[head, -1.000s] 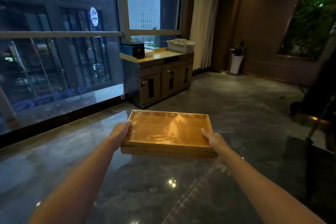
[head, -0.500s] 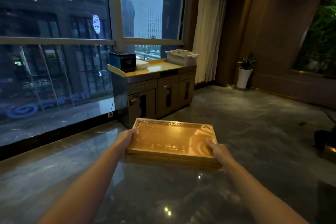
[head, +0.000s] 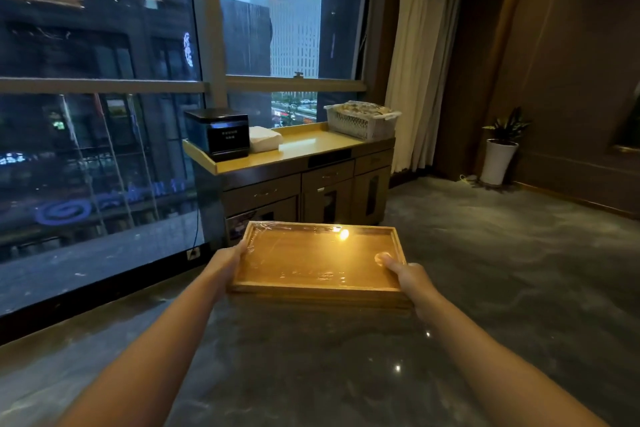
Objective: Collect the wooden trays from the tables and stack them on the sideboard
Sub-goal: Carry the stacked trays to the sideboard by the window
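The wooden trays [head: 317, 263], film-wrapped and stacked, are gripped at both short ends by the left hand [head: 227, 262] and right hand [head: 408, 276]. The sideboard [head: 294, 163] at twelve o'clock looms nearer than before; delivery is judged imminent.

The wooden tray [head: 318, 260] is wrapped in glossy, wrinkled plastic film. The floor [head: 502, 288] is polished, reflective stone. The sideboard [head: 311, 146] top looks smooth.

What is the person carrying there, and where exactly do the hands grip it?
A wooden tray wrapped in clear film, possibly a stack. The left hand grips its left short edge, the right hand its right short edge, thumb over the rim.
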`<move>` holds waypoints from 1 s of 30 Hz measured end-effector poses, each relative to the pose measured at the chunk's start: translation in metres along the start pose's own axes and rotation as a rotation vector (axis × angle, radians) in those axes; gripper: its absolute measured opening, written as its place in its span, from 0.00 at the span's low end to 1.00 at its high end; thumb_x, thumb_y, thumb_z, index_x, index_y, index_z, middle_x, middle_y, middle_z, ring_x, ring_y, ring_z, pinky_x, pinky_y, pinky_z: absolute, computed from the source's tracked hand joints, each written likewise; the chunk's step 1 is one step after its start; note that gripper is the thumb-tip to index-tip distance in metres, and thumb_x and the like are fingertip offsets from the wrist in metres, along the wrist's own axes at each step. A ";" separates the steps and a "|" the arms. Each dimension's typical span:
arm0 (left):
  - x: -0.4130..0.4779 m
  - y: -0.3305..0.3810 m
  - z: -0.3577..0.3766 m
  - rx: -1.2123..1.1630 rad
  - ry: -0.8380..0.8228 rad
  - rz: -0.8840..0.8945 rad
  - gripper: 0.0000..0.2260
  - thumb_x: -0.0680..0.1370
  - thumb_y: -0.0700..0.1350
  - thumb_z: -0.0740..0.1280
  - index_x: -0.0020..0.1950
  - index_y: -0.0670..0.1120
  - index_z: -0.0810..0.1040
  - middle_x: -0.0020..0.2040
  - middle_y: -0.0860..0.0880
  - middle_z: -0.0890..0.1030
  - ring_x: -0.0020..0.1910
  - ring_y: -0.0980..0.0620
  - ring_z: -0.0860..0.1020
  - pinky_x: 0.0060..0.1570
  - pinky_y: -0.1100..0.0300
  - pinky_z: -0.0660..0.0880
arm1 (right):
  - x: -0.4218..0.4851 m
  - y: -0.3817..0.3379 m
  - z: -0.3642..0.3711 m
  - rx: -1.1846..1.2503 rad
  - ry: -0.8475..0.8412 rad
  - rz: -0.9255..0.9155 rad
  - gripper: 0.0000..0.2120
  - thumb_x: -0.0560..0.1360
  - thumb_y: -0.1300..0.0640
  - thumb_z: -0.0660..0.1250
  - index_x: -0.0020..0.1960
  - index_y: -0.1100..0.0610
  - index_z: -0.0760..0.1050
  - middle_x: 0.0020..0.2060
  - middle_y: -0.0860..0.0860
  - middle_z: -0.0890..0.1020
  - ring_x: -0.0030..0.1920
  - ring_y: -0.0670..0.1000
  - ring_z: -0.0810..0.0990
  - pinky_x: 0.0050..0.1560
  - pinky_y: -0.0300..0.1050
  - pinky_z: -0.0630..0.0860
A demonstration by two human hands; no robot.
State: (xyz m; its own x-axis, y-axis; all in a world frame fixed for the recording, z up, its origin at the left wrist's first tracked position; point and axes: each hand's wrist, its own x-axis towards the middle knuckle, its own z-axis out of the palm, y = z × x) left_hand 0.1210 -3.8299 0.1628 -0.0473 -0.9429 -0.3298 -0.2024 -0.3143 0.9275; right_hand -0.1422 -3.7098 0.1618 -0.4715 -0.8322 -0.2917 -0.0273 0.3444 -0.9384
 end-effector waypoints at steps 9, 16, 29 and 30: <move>0.251 0.127 0.057 -0.016 -0.036 0.013 0.25 0.80 0.55 0.55 0.70 0.39 0.67 0.65 0.38 0.74 0.64 0.38 0.73 0.68 0.43 0.67 | 0.273 -0.109 0.033 0.025 -0.005 -0.015 0.23 0.78 0.50 0.59 0.65 0.66 0.68 0.38 0.51 0.75 0.38 0.50 0.74 0.39 0.44 0.72; 0.432 0.183 0.123 0.017 0.007 0.004 0.23 0.81 0.52 0.54 0.69 0.38 0.68 0.64 0.37 0.74 0.64 0.39 0.73 0.65 0.49 0.68 | 0.489 -0.155 0.047 -0.004 -0.019 -0.008 0.24 0.77 0.50 0.60 0.66 0.66 0.67 0.41 0.54 0.75 0.40 0.51 0.74 0.38 0.42 0.70; 0.748 0.324 0.224 -0.026 0.135 -0.005 0.21 0.81 0.52 0.56 0.67 0.38 0.71 0.59 0.38 0.78 0.53 0.44 0.76 0.53 0.55 0.69 | 0.870 -0.292 0.075 -0.056 -0.147 -0.073 0.23 0.77 0.50 0.60 0.64 0.66 0.70 0.37 0.49 0.72 0.49 0.54 0.72 0.51 0.48 0.67; 0.771 0.331 0.228 -0.026 0.140 -0.001 0.21 0.81 0.52 0.55 0.67 0.38 0.71 0.59 0.38 0.78 0.55 0.42 0.76 0.52 0.56 0.69 | 0.895 -0.298 0.080 -0.056 -0.149 -0.071 0.23 0.77 0.50 0.60 0.64 0.66 0.70 0.37 0.49 0.73 0.49 0.54 0.72 0.51 0.47 0.66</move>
State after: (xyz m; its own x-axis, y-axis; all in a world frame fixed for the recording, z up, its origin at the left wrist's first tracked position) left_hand -0.2060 -4.6360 0.1755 0.0906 -0.9481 -0.3049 -0.1768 -0.3166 0.9319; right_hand -0.4855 -4.5923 0.1657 -0.3311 -0.9091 -0.2527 -0.1068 0.3022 -0.9472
